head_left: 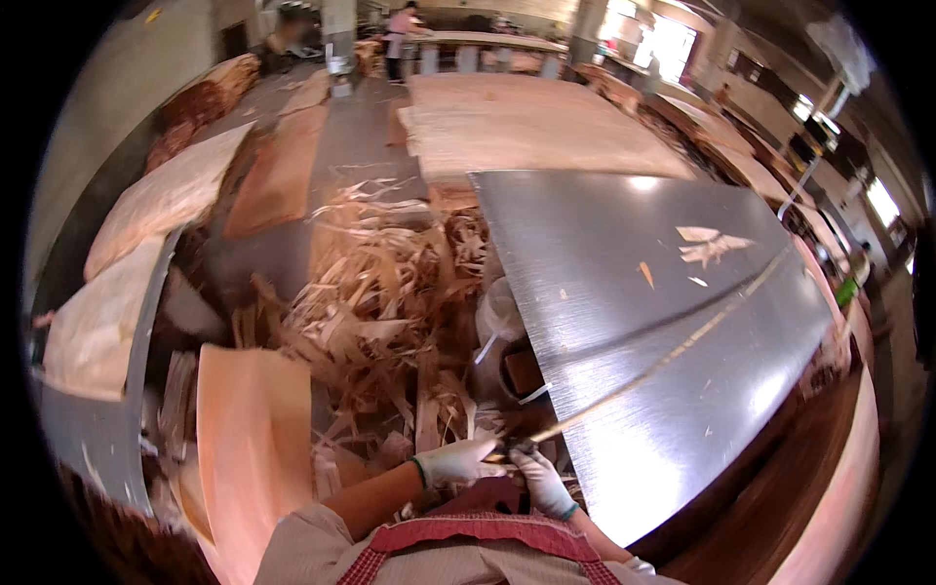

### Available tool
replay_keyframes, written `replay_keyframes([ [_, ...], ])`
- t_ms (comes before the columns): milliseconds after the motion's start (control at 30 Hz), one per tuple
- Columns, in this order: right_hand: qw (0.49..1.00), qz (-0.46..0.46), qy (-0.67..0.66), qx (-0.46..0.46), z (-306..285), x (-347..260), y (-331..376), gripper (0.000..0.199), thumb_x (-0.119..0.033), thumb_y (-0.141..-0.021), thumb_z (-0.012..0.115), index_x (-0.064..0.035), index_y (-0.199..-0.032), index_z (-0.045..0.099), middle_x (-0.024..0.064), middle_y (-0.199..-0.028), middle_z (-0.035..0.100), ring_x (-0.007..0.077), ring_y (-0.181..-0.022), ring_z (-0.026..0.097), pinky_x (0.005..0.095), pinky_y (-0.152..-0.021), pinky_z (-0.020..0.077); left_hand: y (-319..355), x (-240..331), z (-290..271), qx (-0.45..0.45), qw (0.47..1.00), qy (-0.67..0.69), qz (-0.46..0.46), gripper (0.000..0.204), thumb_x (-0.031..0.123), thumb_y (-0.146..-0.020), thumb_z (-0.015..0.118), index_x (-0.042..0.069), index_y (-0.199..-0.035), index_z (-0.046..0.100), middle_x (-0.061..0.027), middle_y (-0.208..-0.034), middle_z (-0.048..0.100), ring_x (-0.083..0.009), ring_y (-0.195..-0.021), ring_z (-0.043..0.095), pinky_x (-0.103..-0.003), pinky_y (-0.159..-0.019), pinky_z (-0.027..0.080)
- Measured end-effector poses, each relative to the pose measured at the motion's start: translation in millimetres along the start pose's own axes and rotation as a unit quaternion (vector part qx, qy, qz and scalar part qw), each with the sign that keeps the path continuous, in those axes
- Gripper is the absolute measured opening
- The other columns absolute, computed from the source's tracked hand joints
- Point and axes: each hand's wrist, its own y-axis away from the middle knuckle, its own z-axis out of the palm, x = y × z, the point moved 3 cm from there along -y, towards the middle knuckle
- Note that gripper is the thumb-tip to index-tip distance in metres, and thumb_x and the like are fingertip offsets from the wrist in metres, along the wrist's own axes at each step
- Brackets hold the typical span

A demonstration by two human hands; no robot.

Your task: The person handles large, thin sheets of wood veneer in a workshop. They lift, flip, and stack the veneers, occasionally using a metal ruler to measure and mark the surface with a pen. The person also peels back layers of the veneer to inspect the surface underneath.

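Note:
A long, thin, light-brown stick [668,363] slants from my hands up to the right, over a shiny metal-topped table [624,258]. Its near end, by my waist, looks dark and blurred. My right hand [542,480], in a white work glove, is closed around the stick near that end. Just left of it, my left hand [454,462], gloved too, has its fingers closed at the stick's dark end; they are partly blurred. On the metal top lie torn pale veneer scraps [710,244] and a small orange sliver [646,275].
A heap of curled veneer strips [366,283] covers the floor ahead. An upright-looking veneer sheet [252,419] stands at my left. Farther off is a broad stack of veneer sheets [536,122]. A person [398,39] works by a long bench at the back.

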Motion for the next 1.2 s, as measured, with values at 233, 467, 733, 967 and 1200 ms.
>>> replay_keyframes([
  [233, 0.969, 0.048, -0.012, 0.242, 8.8, -68.4, -121.1, 0.029, -0.031, -0.092, 0.049, -0.0046, -0.084, 0.058, 0.0048, -0.062, 0.054, 0.0133, -0.048, 0.045, 0.0279, -0.042, 0.0362, 24.2, -53.8, -109.7, 0.082, 0.99, -0.112, -0.039, 0.036, 0.035, -0.093, 0.053, 0.0, -0.088, 0.049, -0.0166, -0.07, 0.054, -0.0286, -0.063, 0.055, -0.04, -0.06, 0.042],
  [467, 0.889, -0.036, -0.063, 0.452, -52.2, -99.1, -337.7, 0.024, -0.03, -0.092, 0.051, -0.0082, -0.081, 0.051, 0.0051, -0.064, 0.055, 0.0088, -0.041, 0.043, 0.0239, -0.035, 0.0328, 19.8, -134.0, -290.6, 0.09, 0.967, -0.228, -0.066, 0.03, 0.034, -0.093, 0.051, 0.007, -0.105, 0.051, -0.0167, -0.082, 0.062, -0.0348, -0.078, 0.062, -0.043, -0.066, 0.046],
  [733, 0.892, -0.044, 0.005, 0.449, 43.8, -81.9, -586.8, 0.024, -0.028, -0.088, 0.054, -0.0091, -0.075, 0.059, 0.0037, -0.053, 0.05, 0.0172, -0.039, 0.045, 0.0328, -0.037, 0.0363, 75.5, -191.5, -520.3, 0.233, 0.919, -0.274, -0.159, 0.025, 0.029, -0.09, 0.057, 0.007, -0.101, 0.057, -0.0165, -0.082, 0.063, -0.0344, -0.076, 0.062, -0.044, -0.063, 0.047],
  [967, 0.947, -0.017, -0.07, 0.313, 195.4, -153.3, -754.1, 0.015, -0.024, -0.091, 0.054, -0.0096, -0.087, 0.055, 0.0027, -0.064, 0.054, 0.0127, -0.046, 0.047, 0.0282, -0.042, 0.0377, 81.9, -286.2, -699.3, 0.268, 0.902, -0.271, -0.202, 0.025, 0.03, -0.09, 0.057, 0.008, -0.101, 0.059, -0.016, -0.085, 0.063, -0.0357, -0.08, 0.062, -0.045, -0.068, 0.047],
  [1200, 0.946, -0.074, 0.009, 0.314, 284.7, -182.6, -939.5, 0.013, -0.015, -0.093, 0.052, -0.0059, -0.102, 0.057, 0.0055, -0.084, 0.058, 0.0157, -0.071, 0.056, 0.0302, -0.061, 0.0476, 73.1, -329.0, -929.8, 0.258, 0.909, -0.268, -0.19, 0.028, 0.026, -0.086, 0.054, 0.009, -0.107, 0.058, -0.0145, -0.093, 0.064, -0.0356, -0.087, 0.061, -0.041, -0.075, 0.047],
])
